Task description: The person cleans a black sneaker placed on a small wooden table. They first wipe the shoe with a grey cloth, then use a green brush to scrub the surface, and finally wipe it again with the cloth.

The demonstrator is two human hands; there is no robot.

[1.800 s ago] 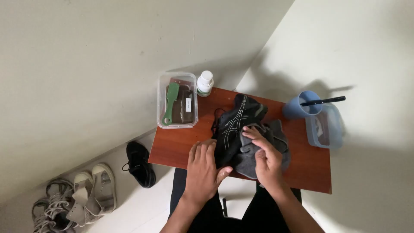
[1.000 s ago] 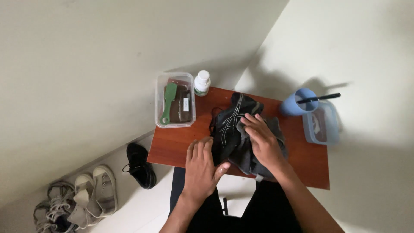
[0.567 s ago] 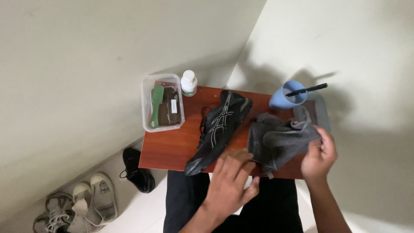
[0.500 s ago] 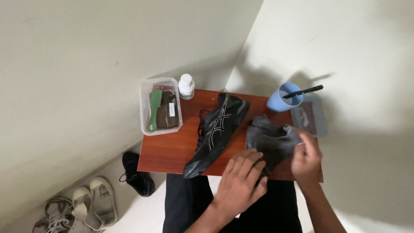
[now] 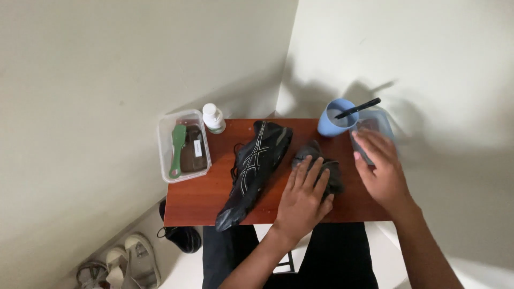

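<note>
- While the left hand (image 5: pixel 304 199) lies flat, palm down, on a dark grey cloth (image 5: pixel 321 167), its fingers are spread and straight, pressing rather than clamped round anything.
- Cloth is bunched on the wooden table (image 5: pixel 203 195), right of table centre, at 12 o'clock from the left wrist and partly covered by that hand.
- Right hand (image 5: pixel 379 170) is at 3 o'clock from the cloth, fingers extended and loosely apart, nothing gripped.
- Its fingertips (image 5: pixel 368 140) reach a clear plastic container (image 5: pixel 381 121) at the table's far right edge; blurred there, so I cannot tell if they touch it.
- Black running shoe (image 5: pixel 256 171) with white side stripes lies diagonally at table centre, at 9 o'clock from the cloth, just beside it. Toe points to 7 o'clock and overhangs the near edge.
- Blue cup (image 5: pixel 333 125) sits at 12 o'clock from the cloth, near the back edge, with a thin black handle (image 5: pixel 357 108) sticking out toward 2 o'clock.
- Clear tub (image 5: pixel 167 143) at the table's left edge, 9 o'clock from the shoe, holds a green-handled brush (image 5: pixel 176 151) and a brown item.
- White bottle (image 5: pixel 213 118) stands at the back, between tub and shoe.
- On the floor at 7 o'clock from the table: another black shoe (image 5: pixel 182 235), and further out a pair of light sandals (image 5: pixel 127 263).
</note>
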